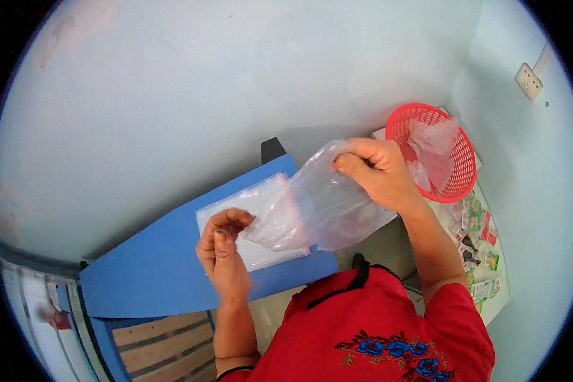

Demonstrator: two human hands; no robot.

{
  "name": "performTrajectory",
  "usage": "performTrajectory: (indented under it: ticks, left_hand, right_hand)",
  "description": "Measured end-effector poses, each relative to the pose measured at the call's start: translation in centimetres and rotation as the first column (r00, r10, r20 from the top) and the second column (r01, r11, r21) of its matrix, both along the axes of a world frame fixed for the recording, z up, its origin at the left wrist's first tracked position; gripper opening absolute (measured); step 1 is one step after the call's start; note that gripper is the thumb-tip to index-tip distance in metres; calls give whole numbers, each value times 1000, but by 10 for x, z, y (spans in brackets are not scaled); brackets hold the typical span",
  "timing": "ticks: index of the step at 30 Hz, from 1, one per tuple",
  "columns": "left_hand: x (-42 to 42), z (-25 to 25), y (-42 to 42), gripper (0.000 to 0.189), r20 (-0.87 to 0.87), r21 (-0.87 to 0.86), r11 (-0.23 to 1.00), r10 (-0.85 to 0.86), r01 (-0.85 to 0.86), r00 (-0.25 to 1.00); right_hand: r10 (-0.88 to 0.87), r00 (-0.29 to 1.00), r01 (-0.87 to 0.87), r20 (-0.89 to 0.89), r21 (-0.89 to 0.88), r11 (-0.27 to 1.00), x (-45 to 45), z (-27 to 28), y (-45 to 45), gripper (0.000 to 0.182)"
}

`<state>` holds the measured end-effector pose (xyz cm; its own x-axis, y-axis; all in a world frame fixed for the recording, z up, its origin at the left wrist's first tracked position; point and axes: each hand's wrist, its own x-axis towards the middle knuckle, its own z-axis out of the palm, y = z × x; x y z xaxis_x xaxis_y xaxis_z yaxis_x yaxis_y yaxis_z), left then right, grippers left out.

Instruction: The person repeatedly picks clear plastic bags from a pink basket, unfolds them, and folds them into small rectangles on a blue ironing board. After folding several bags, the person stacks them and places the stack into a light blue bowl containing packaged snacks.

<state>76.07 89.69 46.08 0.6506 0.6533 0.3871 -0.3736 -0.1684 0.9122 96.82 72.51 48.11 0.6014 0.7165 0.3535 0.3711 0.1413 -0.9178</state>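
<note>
A clear plastic bag (344,205) is stretched out in front of me, above the blue tabletop's right end. My right hand (377,172) pinches its upper edge between thumb and fingers. My left hand (227,243) is at the bag's left end, fingers curled; the thumb and fingertips look parted, and whether they touch the film is unclear. Under the bag lies a stack of clear zip-type plastic bags (238,205) on the blue tabletop (157,258). The held bag covers part of this stack.
A red plastic basket (472,167) with crumpled clear film (432,143) stands at the right, on a pale table (494,291) with several small printed packets (492,260). A pale wall runs behind, with a socket (529,82) at upper right. Wooden slats (162,334) show at lower left.
</note>
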Motion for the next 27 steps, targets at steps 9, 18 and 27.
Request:
performTrajectory:
  ticks: [9, 18, 27]
  left_hand:
    - [15, 34, -10, 20, -327, 349, 937, 140, -18, 934]
    - [-7, 39, 15, 17, -205, 70, 955, 295, -287, 933]
    - [-21, 2, 45, 19, -92, -203, 900, 376, -387, 922]
  right_hand:
    - [288, 947, -262, 144, -174, 949, -16, 27, 23, 22]
    - [320, 944, -296, 79, -223, 929, 13, -56, -11, 31]
    - [183, 702, 32, -688, 288, 957, -34, -104, 20, 19]
